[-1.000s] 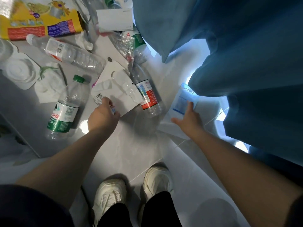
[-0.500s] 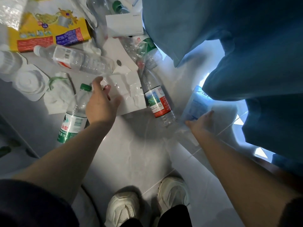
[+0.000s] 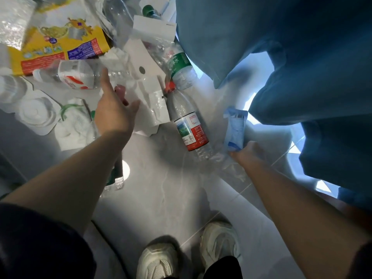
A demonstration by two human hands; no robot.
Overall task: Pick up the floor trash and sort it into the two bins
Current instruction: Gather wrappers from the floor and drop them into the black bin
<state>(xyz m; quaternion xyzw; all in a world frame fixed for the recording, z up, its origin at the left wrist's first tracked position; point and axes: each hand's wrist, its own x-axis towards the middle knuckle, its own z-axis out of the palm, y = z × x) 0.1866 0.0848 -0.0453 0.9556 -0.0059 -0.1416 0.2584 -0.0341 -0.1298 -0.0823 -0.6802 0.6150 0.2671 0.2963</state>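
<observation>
Trash lies scattered on the pale tiled floor. My left hand (image 3: pixel 113 109) hovers with fingers spread above a white blister card (image 3: pixel 155 101) and a clear bottle with a red-and-white label (image 3: pixel 76 76). My right hand (image 3: pixel 248 152) grips the lower end of a light blue plastic pouch (image 3: pixel 235 127), lifted off the floor. Between the hands lies a clear bottle with a red cap and a red-and-green label (image 3: pixel 189 129). A green-labelled bottle (image 3: pixel 179 65) lies further back. Another bottle (image 3: pixel 112 178) is mostly hidden under my left forearm.
A yellow snack bag (image 3: pixel 60 47), white moulded trays (image 3: pixel 36 113), crumpled tissue (image 3: pixel 74 125) and a white box (image 3: pixel 155 27) lie at the left and back. Blue-green fabric (image 3: pixel 302 57) fills the right side. My shoes (image 3: pixel 191 252) stand at the bottom on bare tiles.
My left hand let go of the card's edge, rose and spread its fingers. My right hand closed on the blue pouch and lifted it. The view shifted forward.
</observation>
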